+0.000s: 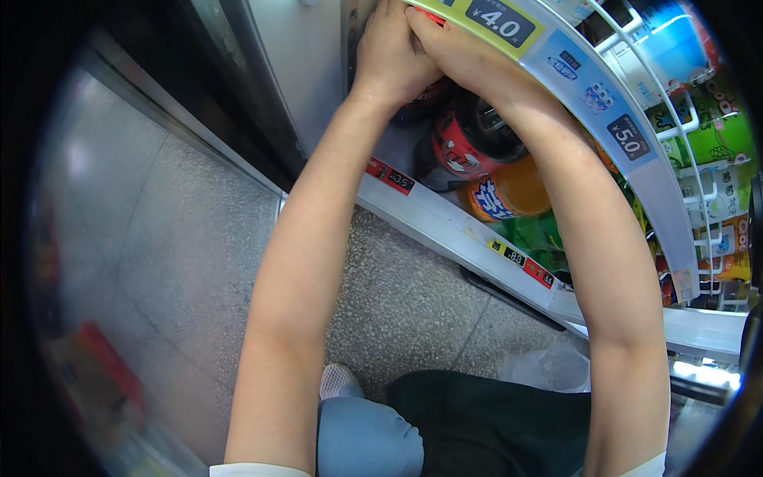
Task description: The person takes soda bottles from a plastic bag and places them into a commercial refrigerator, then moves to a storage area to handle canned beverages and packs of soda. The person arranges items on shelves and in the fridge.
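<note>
At the top edge, my left hand (393, 56) and my right hand (438, 45) come together inside an upright drinks cooler. Their fingers run out of the picture or behind a shelf's label strip (498, 21), and a small red thing (430, 16) shows by my right thumb. What they grip, if anything, is hidden. Just below them, a dark cola bottle (462, 146) with a red label leans on the bottom level. Beside it lie an orange Fanta bottle (515, 191) and green bottles (530, 232), partly covered by my right forearm.
A white wire rack (685, 110) holds cartons and bottles at right. The cooler's white bottom ledge (429, 211) carries price tags. Its dark door frame (232, 89) stands at left. Below are the speckled floor (405, 274), a clear plastic bag (545, 366) and my bent blue-clad knee (369, 438).
</note>
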Demonstrator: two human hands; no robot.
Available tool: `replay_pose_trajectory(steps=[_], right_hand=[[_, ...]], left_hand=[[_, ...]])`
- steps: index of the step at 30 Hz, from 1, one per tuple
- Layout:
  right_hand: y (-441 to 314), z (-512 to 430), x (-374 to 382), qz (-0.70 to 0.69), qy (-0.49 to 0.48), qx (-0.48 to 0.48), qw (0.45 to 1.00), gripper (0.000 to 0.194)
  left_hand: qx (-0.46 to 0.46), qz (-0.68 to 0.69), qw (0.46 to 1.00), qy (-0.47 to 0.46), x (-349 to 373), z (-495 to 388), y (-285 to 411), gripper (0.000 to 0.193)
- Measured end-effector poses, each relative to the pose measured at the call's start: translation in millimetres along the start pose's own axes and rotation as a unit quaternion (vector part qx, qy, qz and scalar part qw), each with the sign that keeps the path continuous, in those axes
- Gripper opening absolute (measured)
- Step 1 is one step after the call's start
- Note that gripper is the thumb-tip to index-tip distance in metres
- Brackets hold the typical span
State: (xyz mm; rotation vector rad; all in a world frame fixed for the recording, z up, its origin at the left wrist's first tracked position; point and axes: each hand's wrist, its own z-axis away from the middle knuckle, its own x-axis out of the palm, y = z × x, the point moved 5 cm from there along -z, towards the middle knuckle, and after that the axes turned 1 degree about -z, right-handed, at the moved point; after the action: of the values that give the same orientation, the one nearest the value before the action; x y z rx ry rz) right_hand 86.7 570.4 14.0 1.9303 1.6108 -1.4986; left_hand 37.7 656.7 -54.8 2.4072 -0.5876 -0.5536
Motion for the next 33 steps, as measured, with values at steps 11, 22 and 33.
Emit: replay_pose_trajectory(steps=[11,22,33], right_hand=[[2.0,23.0,-3.7,-0.009,0.012,-0.018,1.0,0.046],[-19.2,48.7,-8.2,-0.095,0.005,0.09,0.991,0.051],[-51.8,135.9,-4.6,-0.124,0.19,-0.126,0.966,0.039]], left_hand=[[-0.077,0.011,0.984,-0.162,-15.5,-9.6,-6.6,0.031],[-0.211,0.454,0.855,-0.141,-55.0,-1.7,30.2,0.055],[-0.311,0.226,0.905,-0.179,-29.1,-9.3,8.1,0.032]])
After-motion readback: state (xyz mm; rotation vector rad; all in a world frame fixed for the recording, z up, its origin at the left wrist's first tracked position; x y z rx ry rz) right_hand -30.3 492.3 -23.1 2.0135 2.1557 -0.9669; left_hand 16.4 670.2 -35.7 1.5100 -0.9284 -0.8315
